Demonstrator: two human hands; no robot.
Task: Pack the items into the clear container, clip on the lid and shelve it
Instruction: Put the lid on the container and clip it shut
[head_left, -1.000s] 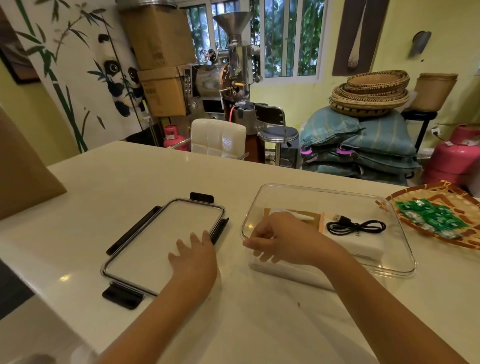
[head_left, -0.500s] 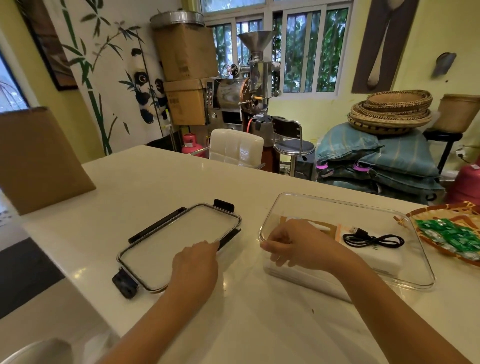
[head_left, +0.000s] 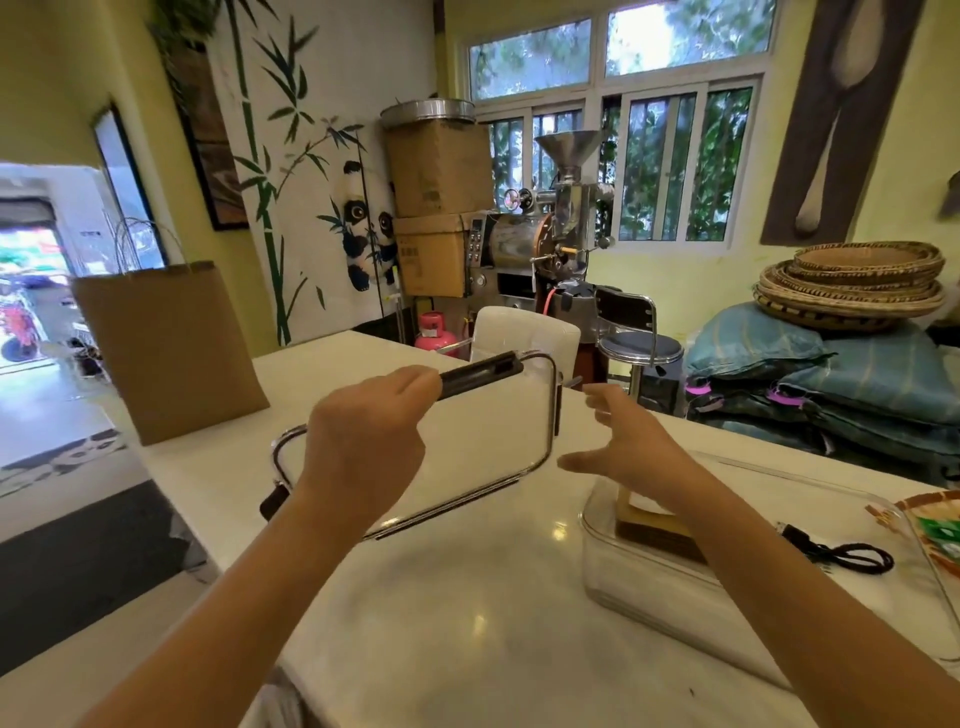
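Note:
The clear lid with black clips is lifted off the white counter and tilted. My left hand grips it by its far long edge, at a black clip. My right hand hovers open just right of the lid, fingers spread, not touching it. The clear container stands on the counter at the right, below my right forearm. Inside it lie a brown flat packet and a coiled black USB cable. My forearm hides part of the contents.
A brown paper bag stands at the counter's left end. A woven tray with green packets sits at the right edge. Behind the counter are a white chair, a stool, a roaster machine, cardboard boxes and stacked cushions with baskets.
My left hand has picked the lid up from the counter and raised it. My right hand left the container rim and opened beside the lid. The view has swung left and up.

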